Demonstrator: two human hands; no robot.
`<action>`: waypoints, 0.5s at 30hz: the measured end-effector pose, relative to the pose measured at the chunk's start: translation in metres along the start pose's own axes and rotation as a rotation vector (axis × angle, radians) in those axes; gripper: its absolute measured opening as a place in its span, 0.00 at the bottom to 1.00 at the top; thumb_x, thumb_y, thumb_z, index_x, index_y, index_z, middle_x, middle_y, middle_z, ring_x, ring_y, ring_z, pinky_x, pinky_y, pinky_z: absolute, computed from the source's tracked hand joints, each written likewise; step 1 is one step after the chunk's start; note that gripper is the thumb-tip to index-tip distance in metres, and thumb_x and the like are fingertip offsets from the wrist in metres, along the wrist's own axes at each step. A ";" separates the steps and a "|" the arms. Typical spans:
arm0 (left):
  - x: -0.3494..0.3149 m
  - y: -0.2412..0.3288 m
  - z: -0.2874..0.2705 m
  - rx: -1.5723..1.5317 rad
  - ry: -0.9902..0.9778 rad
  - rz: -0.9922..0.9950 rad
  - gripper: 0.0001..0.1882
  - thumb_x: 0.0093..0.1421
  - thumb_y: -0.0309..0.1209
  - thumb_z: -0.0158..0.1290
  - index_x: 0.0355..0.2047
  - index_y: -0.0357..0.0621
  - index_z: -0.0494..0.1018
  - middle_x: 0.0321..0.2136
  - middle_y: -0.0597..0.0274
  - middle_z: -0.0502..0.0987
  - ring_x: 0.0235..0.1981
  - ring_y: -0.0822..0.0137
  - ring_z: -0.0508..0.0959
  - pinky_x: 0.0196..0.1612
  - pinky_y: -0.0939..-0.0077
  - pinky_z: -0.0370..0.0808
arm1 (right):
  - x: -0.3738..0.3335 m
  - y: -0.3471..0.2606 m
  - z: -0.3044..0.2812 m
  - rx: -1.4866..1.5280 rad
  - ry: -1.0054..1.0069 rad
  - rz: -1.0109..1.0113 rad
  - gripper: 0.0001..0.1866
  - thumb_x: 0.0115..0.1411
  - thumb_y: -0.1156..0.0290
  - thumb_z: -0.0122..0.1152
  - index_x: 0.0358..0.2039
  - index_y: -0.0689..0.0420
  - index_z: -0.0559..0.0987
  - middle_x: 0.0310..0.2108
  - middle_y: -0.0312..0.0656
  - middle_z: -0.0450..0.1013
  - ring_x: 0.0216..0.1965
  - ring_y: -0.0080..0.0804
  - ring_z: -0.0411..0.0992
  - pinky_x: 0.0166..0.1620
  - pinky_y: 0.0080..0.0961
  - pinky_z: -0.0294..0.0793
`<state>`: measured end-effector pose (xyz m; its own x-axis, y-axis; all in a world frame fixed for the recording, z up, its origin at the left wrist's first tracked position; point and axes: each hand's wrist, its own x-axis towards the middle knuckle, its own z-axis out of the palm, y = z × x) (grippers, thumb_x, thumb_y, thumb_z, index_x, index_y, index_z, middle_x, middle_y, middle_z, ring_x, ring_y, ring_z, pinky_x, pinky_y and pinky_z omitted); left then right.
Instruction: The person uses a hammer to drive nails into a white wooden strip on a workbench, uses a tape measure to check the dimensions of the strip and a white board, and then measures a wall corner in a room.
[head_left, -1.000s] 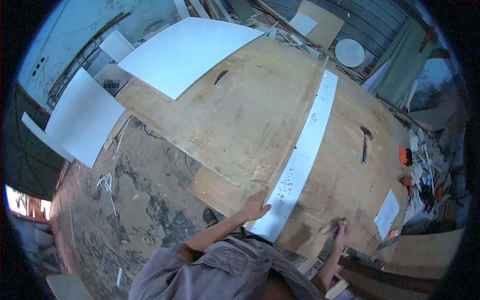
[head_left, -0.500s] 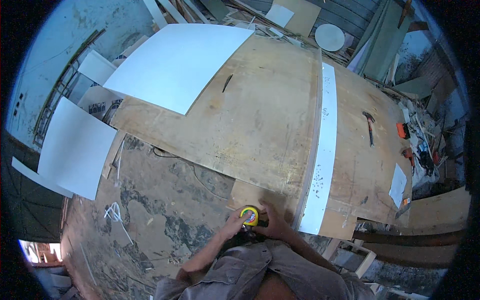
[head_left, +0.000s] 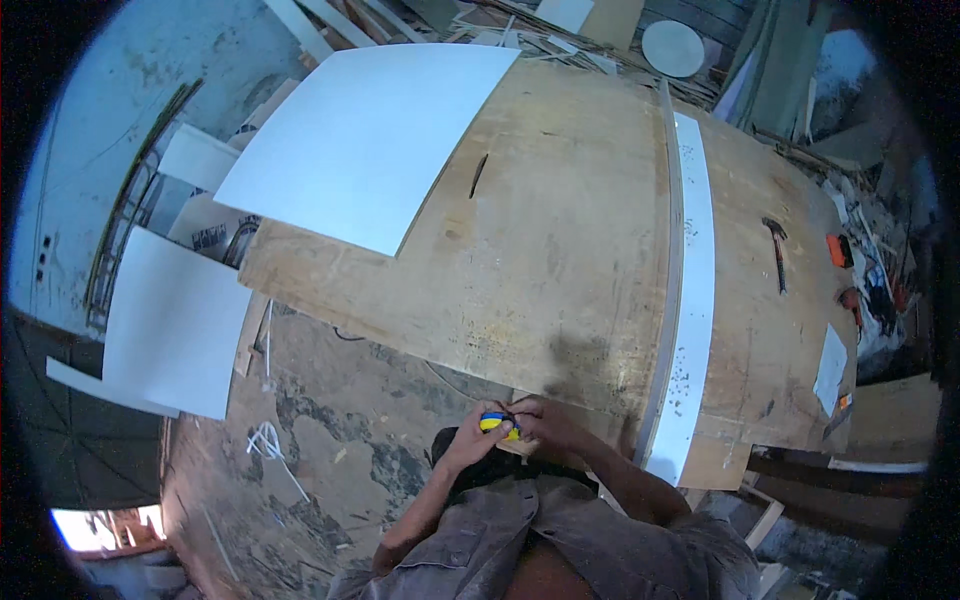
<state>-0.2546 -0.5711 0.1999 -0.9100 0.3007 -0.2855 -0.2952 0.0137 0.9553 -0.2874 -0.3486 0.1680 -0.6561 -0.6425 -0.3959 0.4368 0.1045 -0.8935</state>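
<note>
My left hand (head_left: 472, 438) is wrapped round a yellow tape measure (head_left: 497, 427) with a dark blue band, held close in front of my body. My right hand (head_left: 545, 424) meets it from the right, fingers closed at its side. Whether those fingers pinch the blade is too small to tell. Both hands are by the near edge of a large wooden work table (head_left: 560, 250). On the right part of that table lies a long white strip (head_left: 696, 250) with small dark bits scattered along it. A large white sheet (head_left: 365, 140) covers the table's far left.
A thin dark tool (head_left: 479, 176) and a hammer (head_left: 776, 255) rest on the tabletop. Near the right edge are an orange-and-black object (head_left: 839, 251) and a white scrap (head_left: 829, 370). Another white panel (head_left: 170, 320) stands at left; tangled white cord (head_left: 265, 441) lies on the floor.
The tape measure has turned and tilted in my left hand, its round face less visible. My right fingers have closed in against it. The view has shifted, with the table now farther right.
</note>
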 end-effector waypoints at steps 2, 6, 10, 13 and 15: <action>0.017 0.006 -0.007 0.131 -0.003 0.124 0.19 0.61 0.34 0.62 0.46 0.43 0.66 0.42 0.59 0.72 0.43 0.69 0.72 0.47 0.72 0.72 | 0.007 0.020 0.006 -0.354 0.177 -0.244 0.18 0.70 0.62 0.53 0.54 0.60 0.75 0.42 0.37 0.75 0.37 0.23 0.73 0.41 0.25 0.76; 0.049 0.010 -0.048 0.359 -0.099 0.140 0.20 0.59 0.35 0.63 0.45 0.41 0.67 0.37 0.55 0.72 0.40 0.64 0.73 0.45 0.66 0.72 | 0.034 -0.026 0.035 0.305 0.328 0.142 0.19 0.70 0.62 0.51 0.54 0.61 0.74 0.42 0.37 0.74 0.38 0.24 0.72 0.41 0.25 0.75; 0.073 0.028 -0.109 0.378 -0.409 0.077 0.22 0.58 0.38 0.63 0.45 0.40 0.67 0.36 0.53 0.72 0.38 0.63 0.72 0.43 0.65 0.72 | 0.065 -0.040 0.070 0.102 0.492 0.249 0.18 0.70 0.61 0.50 0.50 0.63 0.75 0.37 0.39 0.75 0.36 0.26 0.72 0.41 0.26 0.74; 0.080 0.032 -0.154 0.432 -0.559 0.069 0.22 0.57 0.39 0.63 0.42 0.38 0.66 0.36 0.52 0.73 0.36 0.60 0.73 0.44 0.64 0.72 | 0.102 -0.066 0.110 -0.118 0.685 0.282 0.16 0.68 0.63 0.52 0.45 0.64 0.76 0.32 0.43 0.76 0.35 0.26 0.73 0.42 0.27 0.75; 0.078 0.020 -0.180 0.538 -0.644 0.053 0.23 0.57 0.38 0.62 0.44 0.37 0.65 0.37 0.49 0.73 0.38 0.54 0.74 0.46 0.62 0.72 | 0.129 -0.048 0.138 -0.183 0.790 0.108 0.16 0.68 0.63 0.54 0.45 0.63 0.76 0.33 0.43 0.76 0.35 0.27 0.74 0.42 0.26 0.74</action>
<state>-0.3838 -0.7187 0.1833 -0.5264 0.7973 -0.2955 0.0710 0.3875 0.9191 -0.3079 -0.5410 0.1894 -0.8859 0.0957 -0.4539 0.4604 0.3012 -0.8350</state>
